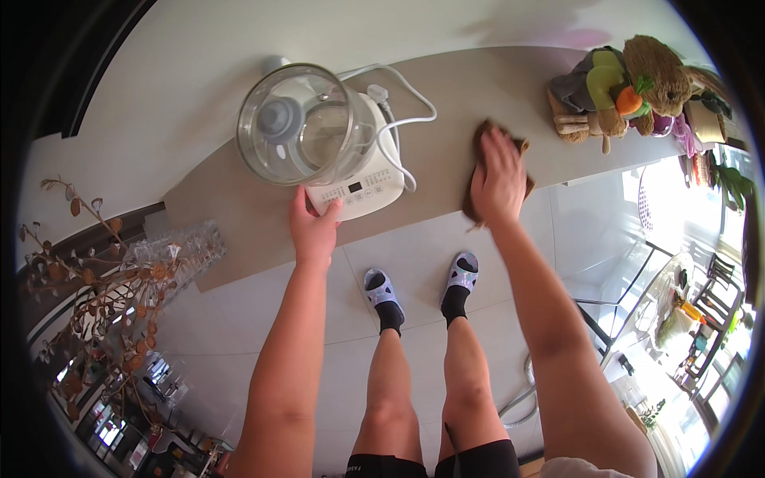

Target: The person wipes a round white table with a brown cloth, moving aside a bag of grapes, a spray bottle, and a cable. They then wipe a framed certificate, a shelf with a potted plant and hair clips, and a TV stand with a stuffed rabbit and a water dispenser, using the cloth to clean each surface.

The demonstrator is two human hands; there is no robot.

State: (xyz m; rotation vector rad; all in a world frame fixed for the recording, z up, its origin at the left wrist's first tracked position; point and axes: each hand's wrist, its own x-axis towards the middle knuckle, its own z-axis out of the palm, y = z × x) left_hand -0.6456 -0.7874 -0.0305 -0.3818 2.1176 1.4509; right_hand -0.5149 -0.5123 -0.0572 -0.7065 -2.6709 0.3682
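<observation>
My left hand (pixel 315 230) grips the near left corner of a white electric appliance base (pixel 358 194), its thumb on top beside the control panel. On this base stands a clear glass jug (pixel 326 137), with a grey round part (pixel 280 119) visible inside or behind the glass. A white power cord (pixel 425 98) loops over the base's right side, and its plug (pixel 378 94) lies near the back. To the right, my right hand (pixel 499 176) lies over a brown cloth (pixel 485 132) and presses it onto the grey countertop (pixel 445 158), near the front edge. Part of the cloth is hidden beneath my palm.
A plush or straw animal figure with a carrot (pixel 627 100) sits at the counter's right end. At the left end, a clear textured vase (pixel 197 245) holds dried branches (pixel 116 275). My slippered feet stand on the tiled floor (pixel 269 334). A cluttered table (pixel 657 299) is at far right.
</observation>
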